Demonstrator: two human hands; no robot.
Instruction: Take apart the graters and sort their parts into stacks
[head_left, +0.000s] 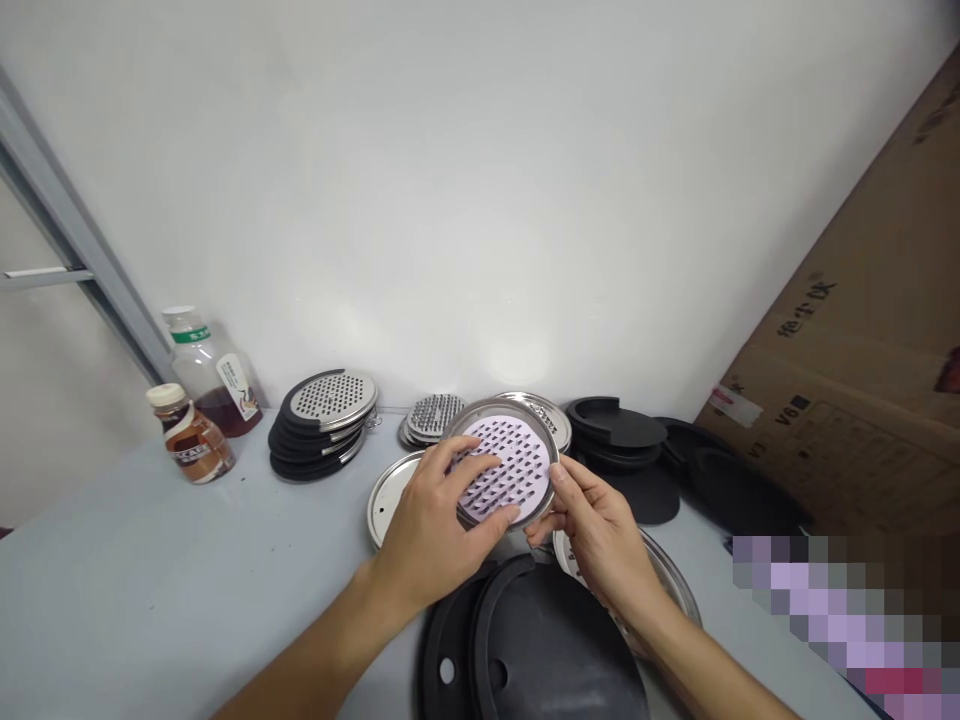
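Observation:
A round grater disc (517, 460) with rows of raised teeth is held up, tilted, above the table, with a shiny metal ring around its face. My left hand (442, 510) has its fingers and thumb on the toothed face at the left. At the right rim, my right hand (600, 520) pinches the ring between thumb and fingers. Below the hands lie black round covers (559, 640), each with a hole near the edge. Metal ring plates (386, 500) lie partly hidden behind my left hand, and another metal ring (679, 580) shows under my right forearm.
A stack of black-rimmed grater discs (326, 425) stands at the back left, beside two bottles (196, 440). Small grater plates (433, 415) and black covers (619, 430) lie along the white wall. A cardboard box (847, 330) bounds the right side.

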